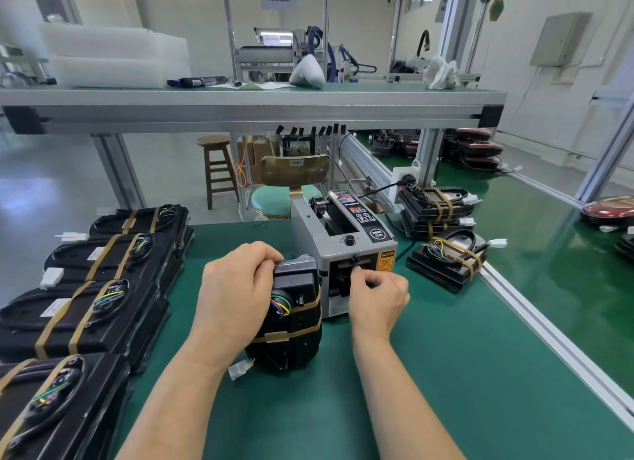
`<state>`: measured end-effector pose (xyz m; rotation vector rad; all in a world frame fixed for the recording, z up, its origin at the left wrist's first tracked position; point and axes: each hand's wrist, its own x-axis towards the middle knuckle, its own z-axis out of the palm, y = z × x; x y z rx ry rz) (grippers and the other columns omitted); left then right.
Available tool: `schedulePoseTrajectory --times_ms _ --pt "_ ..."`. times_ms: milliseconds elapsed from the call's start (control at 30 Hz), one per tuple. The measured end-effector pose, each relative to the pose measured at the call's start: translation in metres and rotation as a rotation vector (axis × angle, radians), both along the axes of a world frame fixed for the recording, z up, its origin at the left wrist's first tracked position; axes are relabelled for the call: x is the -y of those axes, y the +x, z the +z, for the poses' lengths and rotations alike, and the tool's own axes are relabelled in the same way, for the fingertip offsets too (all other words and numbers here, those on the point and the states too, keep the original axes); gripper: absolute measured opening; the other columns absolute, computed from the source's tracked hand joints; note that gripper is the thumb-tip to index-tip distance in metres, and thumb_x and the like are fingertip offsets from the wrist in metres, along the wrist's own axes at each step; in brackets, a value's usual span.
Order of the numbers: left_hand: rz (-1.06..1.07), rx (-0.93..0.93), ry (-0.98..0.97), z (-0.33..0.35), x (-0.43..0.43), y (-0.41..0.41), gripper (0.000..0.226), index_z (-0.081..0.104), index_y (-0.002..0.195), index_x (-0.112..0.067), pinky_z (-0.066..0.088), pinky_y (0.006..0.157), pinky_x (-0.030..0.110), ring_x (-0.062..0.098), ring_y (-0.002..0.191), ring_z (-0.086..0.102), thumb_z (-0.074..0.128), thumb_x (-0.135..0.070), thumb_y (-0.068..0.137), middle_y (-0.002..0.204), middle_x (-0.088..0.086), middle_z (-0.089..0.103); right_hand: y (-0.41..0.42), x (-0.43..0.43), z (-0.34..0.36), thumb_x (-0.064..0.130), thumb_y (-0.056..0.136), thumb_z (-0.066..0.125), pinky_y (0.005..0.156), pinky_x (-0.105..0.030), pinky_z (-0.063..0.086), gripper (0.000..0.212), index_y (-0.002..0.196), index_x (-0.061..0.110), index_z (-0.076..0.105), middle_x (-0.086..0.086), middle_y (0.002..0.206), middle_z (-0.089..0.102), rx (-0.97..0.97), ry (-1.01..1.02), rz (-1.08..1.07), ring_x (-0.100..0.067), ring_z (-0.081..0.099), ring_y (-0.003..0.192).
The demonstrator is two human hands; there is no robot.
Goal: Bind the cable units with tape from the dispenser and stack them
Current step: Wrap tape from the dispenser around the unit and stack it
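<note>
My left hand [236,288] grips the top of a black cable unit [291,325] that stands on edge on the green mat, wrapped by two tan tape bands, with coloured wires showing. My right hand [377,298] pinches at the outlet slot of the grey tape dispenser [346,250]; the tape piece itself is hidden by my fingers. A white connector [240,368] hangs from the unit near the mat.
Stacks of bound black units [103,288] line the left side of the mat. More bound units [446,260] lie right of the dispenser by the aluminium rail [549,339]. A shelf [254,106] spans overhead; a chair and a stool stand beyond the table.
</note>
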<state>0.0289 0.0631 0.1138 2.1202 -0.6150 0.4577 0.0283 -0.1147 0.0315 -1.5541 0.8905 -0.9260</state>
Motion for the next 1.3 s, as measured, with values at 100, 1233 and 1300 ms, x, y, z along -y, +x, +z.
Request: schedulePoseTrajectory --times_ms 100,1233,1300 --pt "0.007 -0.001 0.011 0.0 0.0 0.0 0.024 0.068 0.088 -0.021 0.043 0.076 0.027 0.005 0.086 0.059 0.052 -0.005 0.094 0.083 -0.014 0.065 0.004 -0.002 0.002 0.019 0.087 0.064 0.079 -0.024 0.03 0.02 0.071 0.007 0.068 0.001 0.103 0.048 -0.004 0.058 -0.017 -0.015 0.033 0.103" --pt "-0.203 -0.273 -0.309 -0.059 0.02 -0.025 0.07 0.043 0.121 -0.051 0.048 0.083 0.013 0.003 0.097 0.063 0.079 -0.018 0.071 0.103 -0.024 0.061 -0.071 -0.063 0.054 0.019 0.081 0.075 0.109 -0.037 0.038 0.014 0.067 0.02 0.076 0.019 0.122 0.057 0.38 0.286 0.349 0.004 0.047 0.122" --pt "-0.196 -0.259 -0.347 -0.061 0.023 -0.029 0.068 0.046 0.122 -0.05 0.048 0.087 0.015 0.004 0.1 0.063 0.076 -0.022 0.069 0.107 -0.025 0.062 -0.071 -0.062 0.051 0.02 0.081 0.075 0.112 -0.041 0.036 0.013 0.068 0.02 0.076 0.021 0.123 0.056 0.372 0.264 0.331 0.001 0.045 0.127"
